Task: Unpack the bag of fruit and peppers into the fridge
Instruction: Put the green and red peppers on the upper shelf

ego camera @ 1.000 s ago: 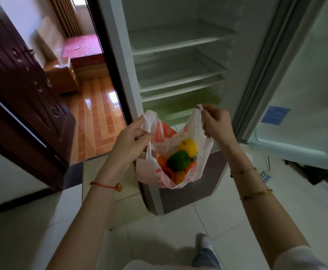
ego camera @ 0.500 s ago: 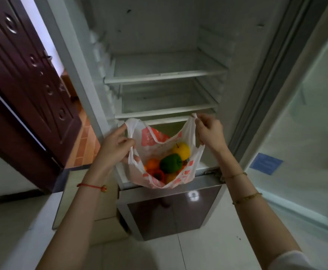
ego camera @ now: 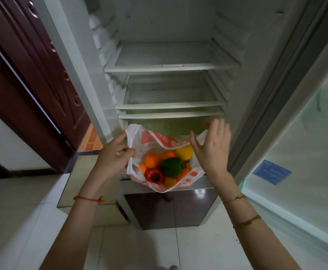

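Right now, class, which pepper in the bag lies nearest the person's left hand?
The red pepper, low in the bag; the green pepper sits farther right of the left hand.

Red cord bracelet (with a bead) on the left wrist; two gold bracelets on the right.

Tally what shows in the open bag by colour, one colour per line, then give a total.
Visible in the plastic bag, which the left hand holds open:
Orange pieces: 5
Green pepper: 1
Red pepper: 1
Yellow fruit: 1
Total: 8 showing; more may lie hidden underneath.
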The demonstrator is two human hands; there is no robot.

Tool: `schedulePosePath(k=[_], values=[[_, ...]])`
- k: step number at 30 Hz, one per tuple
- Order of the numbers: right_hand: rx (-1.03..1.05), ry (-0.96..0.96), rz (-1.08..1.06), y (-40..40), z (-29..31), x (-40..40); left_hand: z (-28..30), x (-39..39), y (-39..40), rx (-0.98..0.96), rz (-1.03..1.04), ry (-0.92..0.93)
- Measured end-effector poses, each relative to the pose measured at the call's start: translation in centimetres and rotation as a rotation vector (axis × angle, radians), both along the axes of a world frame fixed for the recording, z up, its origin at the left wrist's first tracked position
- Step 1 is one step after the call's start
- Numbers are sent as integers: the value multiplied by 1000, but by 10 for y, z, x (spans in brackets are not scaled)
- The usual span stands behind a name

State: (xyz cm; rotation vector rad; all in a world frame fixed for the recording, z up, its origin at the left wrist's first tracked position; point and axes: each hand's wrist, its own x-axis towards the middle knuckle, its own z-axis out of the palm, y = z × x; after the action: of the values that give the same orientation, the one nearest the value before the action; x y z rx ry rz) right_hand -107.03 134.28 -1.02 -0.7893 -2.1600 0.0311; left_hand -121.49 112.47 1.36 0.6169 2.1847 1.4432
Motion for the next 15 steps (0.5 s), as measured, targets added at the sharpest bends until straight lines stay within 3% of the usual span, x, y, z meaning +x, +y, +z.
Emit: schedulePosePath(k=[3, 5, 9, 15], values=[[-47, -154, 469, -6, -14, -7, 0, 4, 0, 14, -1, 35], [-213, -361, 606, -8, -26, -16, -1, 5, 0, 17, -19, 60], [-372, -724, 568, 0, -48, -32, -4, -1, 0, 32, -45, 62], [-459, -984, 320, 20, -104, -49, -7, -9, 4, 36, -82, 31]])
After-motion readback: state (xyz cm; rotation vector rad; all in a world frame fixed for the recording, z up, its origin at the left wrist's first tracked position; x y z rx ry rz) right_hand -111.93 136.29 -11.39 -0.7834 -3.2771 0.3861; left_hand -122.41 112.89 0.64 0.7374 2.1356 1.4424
